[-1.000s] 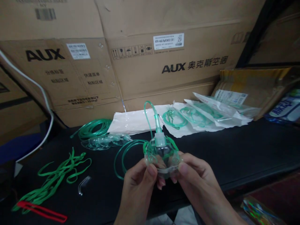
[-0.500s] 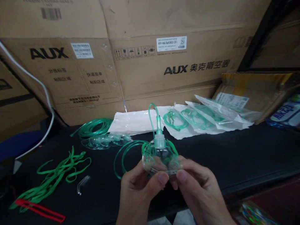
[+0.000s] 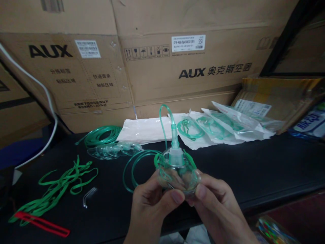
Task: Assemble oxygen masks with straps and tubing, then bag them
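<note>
Between my two hands is a clear oxygen mask [image 3: 177,174], its connector pointing up and away from me. My left hand [image 3: 153,200] grips its left side with the thumb across the near rim. On the right side, my right hand [image 3: 215,198] pinches the rim between thumb and fingers. Green tubing [image 3: 135,166] rises from the connector, loops over and coils on the table to the left. A green elastic strap [image 3: 189,159] is on the mask's sides. Fingers behind the mask show partly through the plastic.
On the black table [image 3: 241,169] lie green straps [image 3: 59,186], red tweezers [image 3: 42,223], a small clear bent piece [image 3: 88,196], coiled tubing [image 3: 103,135] and stacked clear masks [image 3: 114,150]. Behind them are white pouches [image 3: 144,130], packed mask sets [image 3: 213,128] and a large cardboard box [image 3: 152,84].
The mask has tilted slightly, showing more of its domed front, and sits a little lower and to the right. Both hands keep their hold. The view has shifted slightly.
</note>
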A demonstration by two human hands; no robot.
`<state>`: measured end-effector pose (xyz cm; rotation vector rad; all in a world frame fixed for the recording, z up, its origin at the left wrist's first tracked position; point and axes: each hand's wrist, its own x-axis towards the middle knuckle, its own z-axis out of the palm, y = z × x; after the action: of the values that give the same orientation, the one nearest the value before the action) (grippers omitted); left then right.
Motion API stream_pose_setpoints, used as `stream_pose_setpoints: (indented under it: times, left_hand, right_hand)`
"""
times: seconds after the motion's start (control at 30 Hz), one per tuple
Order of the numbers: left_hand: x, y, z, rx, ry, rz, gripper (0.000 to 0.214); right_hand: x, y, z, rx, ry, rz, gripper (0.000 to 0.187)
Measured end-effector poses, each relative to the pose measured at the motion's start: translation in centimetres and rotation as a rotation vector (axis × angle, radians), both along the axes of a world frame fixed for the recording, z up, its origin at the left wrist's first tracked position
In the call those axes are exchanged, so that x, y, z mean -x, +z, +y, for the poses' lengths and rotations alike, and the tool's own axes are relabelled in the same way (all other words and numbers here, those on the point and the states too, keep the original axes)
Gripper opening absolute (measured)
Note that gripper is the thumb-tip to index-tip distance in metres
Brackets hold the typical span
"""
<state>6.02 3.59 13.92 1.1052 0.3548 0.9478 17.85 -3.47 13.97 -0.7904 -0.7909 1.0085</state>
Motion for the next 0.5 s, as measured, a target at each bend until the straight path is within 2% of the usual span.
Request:
stream_pose_setpoints:
  times: [0.27, 0.5]
  left_hand:
    - [0.39, -0.88, 0.34, 0.001, -0.014, 0.029, 0.017]
    - [-0.13, -0.69, 0.14, 0.012, -0.115, -0.028, 0.040]
  right_hand:
    - [-0.01, -0.48, 0.57, -0.053, 0.010, 0.053, 0.020]
    - [-0.47, -0.42, 0.73, -0.083, 0.075, 0.068, 0.022]
